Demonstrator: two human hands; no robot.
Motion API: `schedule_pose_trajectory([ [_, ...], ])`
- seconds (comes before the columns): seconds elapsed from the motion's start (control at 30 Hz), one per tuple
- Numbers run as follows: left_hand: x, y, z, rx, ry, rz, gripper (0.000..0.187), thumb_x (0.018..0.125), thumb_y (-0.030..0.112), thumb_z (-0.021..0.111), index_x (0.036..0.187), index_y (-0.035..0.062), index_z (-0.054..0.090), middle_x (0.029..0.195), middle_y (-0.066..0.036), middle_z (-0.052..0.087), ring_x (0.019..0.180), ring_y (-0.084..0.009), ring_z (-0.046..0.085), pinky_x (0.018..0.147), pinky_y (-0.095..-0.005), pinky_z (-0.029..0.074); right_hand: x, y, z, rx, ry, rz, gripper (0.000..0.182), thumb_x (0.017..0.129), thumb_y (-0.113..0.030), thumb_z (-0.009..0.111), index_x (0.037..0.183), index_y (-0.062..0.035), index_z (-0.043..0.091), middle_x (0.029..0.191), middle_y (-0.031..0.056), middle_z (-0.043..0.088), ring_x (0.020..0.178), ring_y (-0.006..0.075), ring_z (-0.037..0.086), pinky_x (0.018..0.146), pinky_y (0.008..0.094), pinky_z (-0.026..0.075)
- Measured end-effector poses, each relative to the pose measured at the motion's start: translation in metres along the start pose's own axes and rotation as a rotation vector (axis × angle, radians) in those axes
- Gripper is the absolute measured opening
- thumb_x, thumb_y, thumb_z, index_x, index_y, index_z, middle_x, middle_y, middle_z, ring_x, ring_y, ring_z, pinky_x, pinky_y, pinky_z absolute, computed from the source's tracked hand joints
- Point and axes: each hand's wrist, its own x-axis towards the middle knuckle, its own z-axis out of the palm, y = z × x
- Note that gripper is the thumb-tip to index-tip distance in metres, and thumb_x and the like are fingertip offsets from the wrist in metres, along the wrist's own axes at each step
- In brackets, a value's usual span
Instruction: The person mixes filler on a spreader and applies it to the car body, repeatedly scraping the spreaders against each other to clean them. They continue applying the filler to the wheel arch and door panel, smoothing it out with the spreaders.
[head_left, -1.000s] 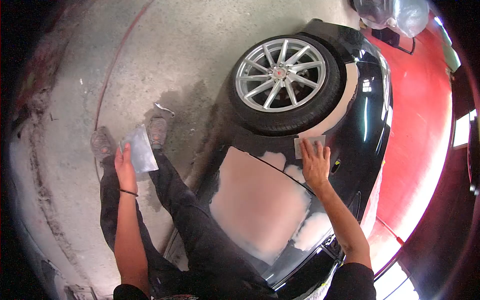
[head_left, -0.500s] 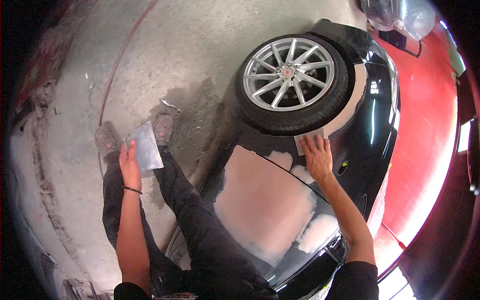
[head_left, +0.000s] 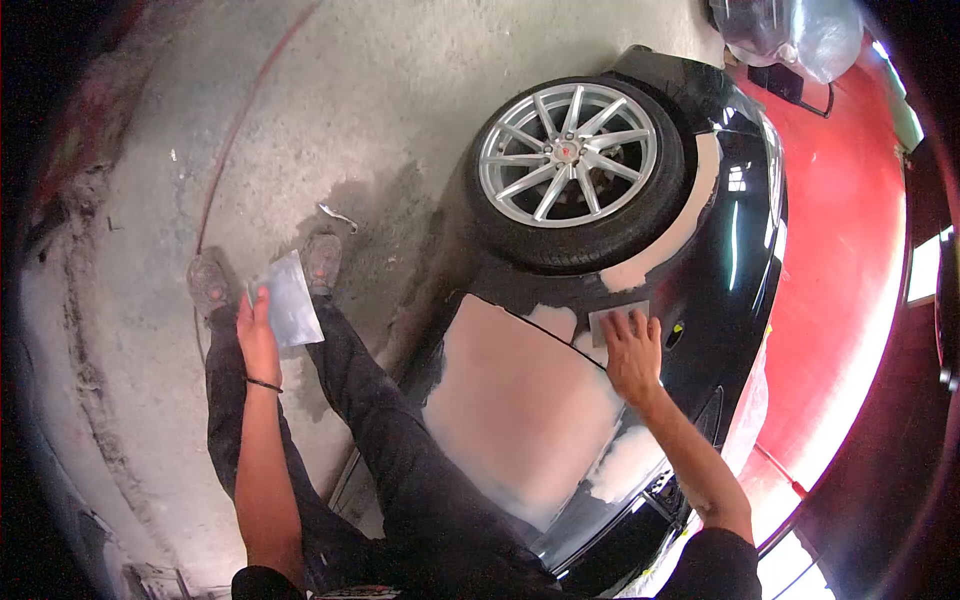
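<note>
Currently, your right hand [head_left: 633, 360], nearly flat, holds a grey pad [head_left: 601, 328] against the black car [head_left: 708, 265] near its wheel [head_left: 567, 152]. Your left hand [head_left: 257, 335], partly curled, grips a silvery sheet [head_left: 293, 303] above the floor [head_left: 350, 110].

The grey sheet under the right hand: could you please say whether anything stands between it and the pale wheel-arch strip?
Nothing visible does: only black bodywork separates the grey sheet, under the right hand, from the pale wheel-arch strip.

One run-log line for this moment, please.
left hand: holds shiny grey sheet | right hand: over small grey pad on black car | pale patches: bodywork | wheel: mounted
</note>
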Motion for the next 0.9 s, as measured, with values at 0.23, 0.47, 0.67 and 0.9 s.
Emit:
schedule_pose_trajectory([
  [0.23,-0.109,-0.027,0.056,-0.516,-0.317,-0.322,0.061,0.105,0.043,0.064,0.150,0.0035,0.052,0.143,-0.013,0.062,0.131,-0.0260,0.061,0.112,-0.0432,0.048,-0.032,-0.082,-0.078,0.761,0.392,-0.255,0.067,0.076,0.006,0.063,0.140,-0.0159,0.067,0.142,0.0096,0.063,0.141,0.0341,0.054,0.120,0.0668,0.033],
  [0.47,-0.214,0.060,0.152,-0.907,-0.404,-0.674,0.044,0.108,0.037,0.064,0.145,0.0150,0.054,0.135,-0.007,0.066,0.123,-0.0265,0.066,0.101,-0.0450,0.056,-0.048,-0.136,-0.103,1.200,0.583,-0.560,0.058,0.082,0.000,0.066,0.137,-0.0171,0.070,0.143,0.0186,0.058,0.144,0.0470,0.048,0.120,0.0677,0.035],
  [0.67,-0.234,0.102,0.159,-0.871,-0.406,-0.615,0.045,0.107,0.032,0.065,0.146,0.0113,0.053,0.138,-0.005,0.064,0.123,-0.0223,0.065,0.101,-0.0426,0.056,-0.062,-0.113,-0.092,1.265,0.644,-0.504,0.038,0.094,-0.026,0.075,0.130,-0.0157,0.073,0.143,0.0214,0.055,0.144,0.0457,0.047,0.116,0.0650,0.038],
  [0.9,-0.221,0.111,0.147,-0.290,-0.542,0.043,0.033,0.111,0.026,0.059,0.139,0.0079,0.062,0.124,-0.005,0.071,0.113,-0.0170,0.067,0.101,-0.0363,0.053,-0.051,-0.059,-0.080,1.010,0.500,-0.319,0.043,0.087,-0.019,0.079,0.130,-0.0140,0.073,0.140,0.0163,0.060,0.137,0.0424,0.052,0.114,0.0554,0.043],
])
